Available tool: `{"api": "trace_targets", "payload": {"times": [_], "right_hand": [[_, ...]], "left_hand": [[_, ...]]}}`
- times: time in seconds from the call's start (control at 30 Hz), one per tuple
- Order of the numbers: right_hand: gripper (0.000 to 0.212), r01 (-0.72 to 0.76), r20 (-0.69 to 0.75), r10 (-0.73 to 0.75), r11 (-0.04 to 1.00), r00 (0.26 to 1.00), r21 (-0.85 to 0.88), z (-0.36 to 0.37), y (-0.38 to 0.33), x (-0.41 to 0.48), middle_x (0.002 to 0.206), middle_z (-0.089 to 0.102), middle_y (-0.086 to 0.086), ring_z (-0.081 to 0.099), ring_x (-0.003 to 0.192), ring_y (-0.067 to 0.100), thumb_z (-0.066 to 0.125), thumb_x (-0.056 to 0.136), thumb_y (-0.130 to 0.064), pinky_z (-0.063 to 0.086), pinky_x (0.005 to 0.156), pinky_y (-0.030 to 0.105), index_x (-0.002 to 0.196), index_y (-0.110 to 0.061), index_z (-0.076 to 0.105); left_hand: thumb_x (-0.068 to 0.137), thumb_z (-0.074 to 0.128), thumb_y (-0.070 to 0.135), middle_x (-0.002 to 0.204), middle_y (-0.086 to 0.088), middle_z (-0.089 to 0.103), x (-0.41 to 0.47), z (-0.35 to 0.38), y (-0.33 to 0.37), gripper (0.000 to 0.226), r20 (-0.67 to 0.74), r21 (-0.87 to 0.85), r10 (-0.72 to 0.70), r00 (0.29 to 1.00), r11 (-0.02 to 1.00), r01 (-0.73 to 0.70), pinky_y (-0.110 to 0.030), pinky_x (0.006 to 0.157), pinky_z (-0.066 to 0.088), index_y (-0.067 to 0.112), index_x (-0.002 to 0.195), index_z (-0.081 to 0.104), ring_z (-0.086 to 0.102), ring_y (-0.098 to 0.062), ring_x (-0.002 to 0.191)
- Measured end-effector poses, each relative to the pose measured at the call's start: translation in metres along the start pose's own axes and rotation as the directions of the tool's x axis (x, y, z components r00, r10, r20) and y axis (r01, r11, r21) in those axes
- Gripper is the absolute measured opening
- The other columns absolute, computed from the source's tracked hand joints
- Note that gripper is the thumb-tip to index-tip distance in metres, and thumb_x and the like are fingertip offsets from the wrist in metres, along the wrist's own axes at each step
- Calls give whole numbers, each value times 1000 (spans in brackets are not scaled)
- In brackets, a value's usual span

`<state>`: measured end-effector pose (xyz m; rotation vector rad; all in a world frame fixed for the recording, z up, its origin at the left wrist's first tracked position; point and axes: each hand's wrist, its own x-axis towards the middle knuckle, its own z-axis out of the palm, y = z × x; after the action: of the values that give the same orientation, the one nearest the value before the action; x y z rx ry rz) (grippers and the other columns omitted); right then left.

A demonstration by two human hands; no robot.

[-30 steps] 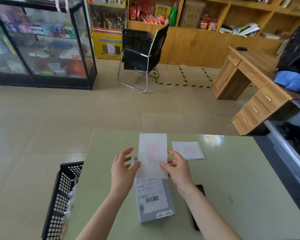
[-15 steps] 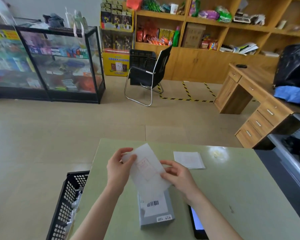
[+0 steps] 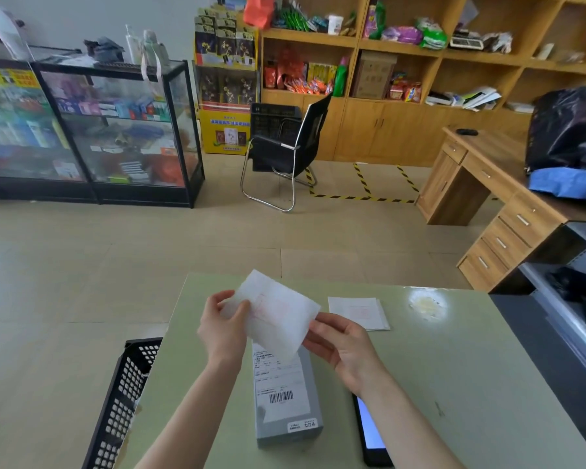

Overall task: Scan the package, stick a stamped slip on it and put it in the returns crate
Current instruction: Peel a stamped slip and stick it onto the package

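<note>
White stamped slip (image 3: 278, 313) pinched by fingers of both hands, left (image 3: 225, 328) and right (image 3: 340, 343), above package (image 3: 286, 401); sticking and crating (image 3: 122, 401) remain.

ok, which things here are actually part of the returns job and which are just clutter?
In use:
- stamped slip, held up by left hand and right hand
- grey package with barcode label, on the table
- black crate at the table's left edge
- phone, screen lit
- spare slips

Lying about:
- chair
- glass cabinet
- shelves
- wooden desk
</note>
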<state>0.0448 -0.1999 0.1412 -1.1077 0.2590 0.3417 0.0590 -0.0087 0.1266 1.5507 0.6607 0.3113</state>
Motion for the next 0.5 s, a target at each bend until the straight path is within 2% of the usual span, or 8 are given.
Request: {"api": "trace_targets", "payload": {"times": [0.03,0.1,0.13,0.2,0.23,0.3,0.4,0.5], "right_hand": [[24,10,-14,-10,1000,1000,-14,-1,-1,0,83,74,20,71,71,30,79,61,-6,60,64,32,84,-2,72],[15,19,-36,-22,998,999,-59,-2,-2,1,82,74,20,71,69,29,77,69,-4,60,62,31,83,-3,73],[11,25,-43,-29,996,999,-82,-2,-2,1,82,74,20,72,69,30,76,72,-2,60,62,30,83,-2,73],[8,43,-45,-48,993,998,-111,-2,-1,2,83,74,21,72,72,31,74,76,-2,60,65,30,84,-2,73],[8,52,-36,-57,991,998,-121,-2,0,2,84,74,21,72,75,32,74,76,-3,60,67,31,84,-3,74],[14,69,-4,-70,990,998,-125,0,1,2,86,75,19,72,80,31,78,73,-10,59,73,31,85,-5,75],[27,84,16,-83,990,996,-117,1,0,2,88,75,16,73,86,29,81,67,-19,58,76,29,88,-5,75],[15,110,10,-110,986,994,-121,0,2,3,89,75,15,72,90,28,77,75,-11,58,77,29,88,-4,76]], "left_hand": [[80,72,19,120,-4,58,-3,1,-2,35,19,75,31,999,997,-32,-26,78,45,27,112,59,57,-17,94],[81,72,18,133,-1,45,-14,2,-3,42,50,257,204,978,943,-210,-32,96,38,28,119,58,44,-20,118],[81,73,18,134,3,44,-20,3,-2,39,91,309,315,945,893,-328,-31,98,36,30,116,61,40,-17,123],[83,71,16,122,17,56,-30,6,1,28,243,239,441,864,836,-494,-19,91,40,36,102,66,50,-4,114],[84,70,16,111,21,62,-36,8,4,26,333,165,441,833,843,-512,-14,85,43,39,96,67,57,2,105],[86,69,18,99,22,69,-45,13,9,26,456,47,407,791,877,-478,-12,78,51,43,92,70,66,1,95],[84,72,23,92,21,72,-51,18,10,16,484,6,365,795,907,-420,-10,74,51,39,87,74,69,2,88],[82,74,17,86,19,74,-50,19,7,17,479,36,336,811,916,-400,-9,73,50,34,85,76,69,4,84]]}}
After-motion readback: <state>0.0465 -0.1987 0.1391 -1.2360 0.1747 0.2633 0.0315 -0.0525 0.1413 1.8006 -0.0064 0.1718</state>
